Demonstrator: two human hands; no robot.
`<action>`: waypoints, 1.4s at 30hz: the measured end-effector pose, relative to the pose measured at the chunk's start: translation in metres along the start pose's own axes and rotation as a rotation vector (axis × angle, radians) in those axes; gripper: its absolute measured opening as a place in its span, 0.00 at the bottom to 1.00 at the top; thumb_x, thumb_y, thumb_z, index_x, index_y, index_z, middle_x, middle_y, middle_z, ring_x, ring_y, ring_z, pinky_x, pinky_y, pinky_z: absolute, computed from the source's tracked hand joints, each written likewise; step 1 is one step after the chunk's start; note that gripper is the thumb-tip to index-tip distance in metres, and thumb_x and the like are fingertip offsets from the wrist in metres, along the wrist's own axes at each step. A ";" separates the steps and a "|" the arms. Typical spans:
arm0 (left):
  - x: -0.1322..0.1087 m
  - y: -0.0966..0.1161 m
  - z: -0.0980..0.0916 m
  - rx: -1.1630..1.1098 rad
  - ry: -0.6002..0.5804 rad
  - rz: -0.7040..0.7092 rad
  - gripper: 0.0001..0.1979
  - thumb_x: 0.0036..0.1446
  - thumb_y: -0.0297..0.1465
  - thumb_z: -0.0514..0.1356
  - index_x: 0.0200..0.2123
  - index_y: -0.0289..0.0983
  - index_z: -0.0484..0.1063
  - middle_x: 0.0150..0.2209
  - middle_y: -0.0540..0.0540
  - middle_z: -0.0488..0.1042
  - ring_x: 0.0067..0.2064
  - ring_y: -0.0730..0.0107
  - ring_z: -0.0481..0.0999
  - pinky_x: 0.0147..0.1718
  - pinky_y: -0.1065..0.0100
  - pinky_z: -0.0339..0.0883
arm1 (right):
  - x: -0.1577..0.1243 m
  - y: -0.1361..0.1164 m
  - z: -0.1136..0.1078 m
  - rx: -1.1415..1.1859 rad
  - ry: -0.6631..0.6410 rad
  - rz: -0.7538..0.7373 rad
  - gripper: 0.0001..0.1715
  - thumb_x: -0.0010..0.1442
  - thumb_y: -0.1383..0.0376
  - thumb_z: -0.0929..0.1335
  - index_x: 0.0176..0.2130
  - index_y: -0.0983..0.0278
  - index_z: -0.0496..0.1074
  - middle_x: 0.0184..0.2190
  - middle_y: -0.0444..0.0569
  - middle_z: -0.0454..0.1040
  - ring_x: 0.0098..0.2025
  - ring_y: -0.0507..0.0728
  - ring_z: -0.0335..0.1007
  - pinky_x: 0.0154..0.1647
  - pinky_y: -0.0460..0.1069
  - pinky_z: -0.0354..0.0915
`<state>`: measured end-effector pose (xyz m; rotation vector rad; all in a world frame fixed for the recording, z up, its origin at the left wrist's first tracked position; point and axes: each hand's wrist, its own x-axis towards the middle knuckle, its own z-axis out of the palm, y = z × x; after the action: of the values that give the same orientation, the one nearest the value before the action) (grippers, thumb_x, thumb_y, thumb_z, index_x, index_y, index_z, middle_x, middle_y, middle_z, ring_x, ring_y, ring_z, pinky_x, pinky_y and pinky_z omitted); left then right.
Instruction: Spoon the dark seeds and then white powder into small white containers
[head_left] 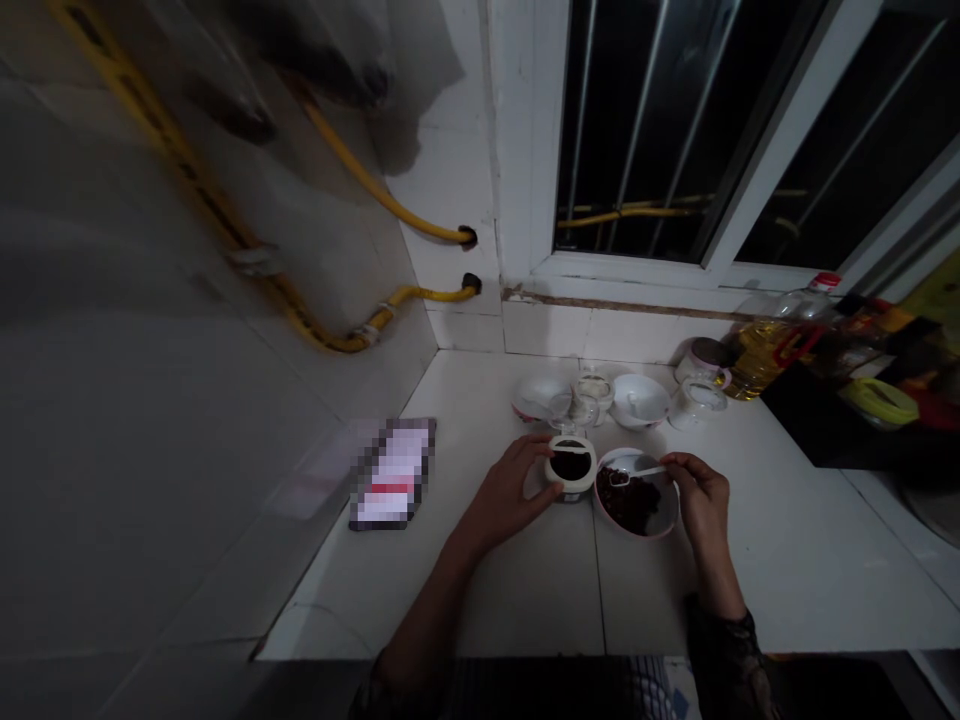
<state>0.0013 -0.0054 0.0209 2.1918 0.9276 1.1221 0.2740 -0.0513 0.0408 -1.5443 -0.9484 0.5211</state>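
My left hand (510, 492) is wrapped round a small white jar (571, 468) with dark contents, steadying it on the white counter (525, 590). My right hand (699, 492) pinches the handle of a small white spoon (636, 473), whose bowl lies over a white bowl (637, 495) of dark red-brown food. Jar and bowl stand side by side, touching or nearly so.
Behind them stand two white bowls (639, 400), a small glass jar (591, 398) and lidded pots (701, 372). An oil bottle (772, 345) and other bottles crowd the right, beside a dark stove (847, 425). A packet (394, 475) lies by the left wall under yellow gas pipes (390, 205).
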 end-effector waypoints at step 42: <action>0.001 -0.001 0.000 -0.045 -0.007 -0.002 0.15 0.59 0.31 0.63 0.49 0.41 0.66 0.56 0.39 0.70 0.59 0.56 0.71 0.57 0.52 0.68 | -0.023 -0.026 0.026 -0.254 -0.070 -0.949 0.12 0.63 0.71 0.64 0.40 0.59 0.76 0.33 0.48 0.79 0.42 0.60 0.73 0.46 0.57 0.65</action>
<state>0.0017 -0.0041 0.0205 2.1566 0.8929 1.1231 0.2338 -0.0554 0.0559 -1.1063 -1.6925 -0.2343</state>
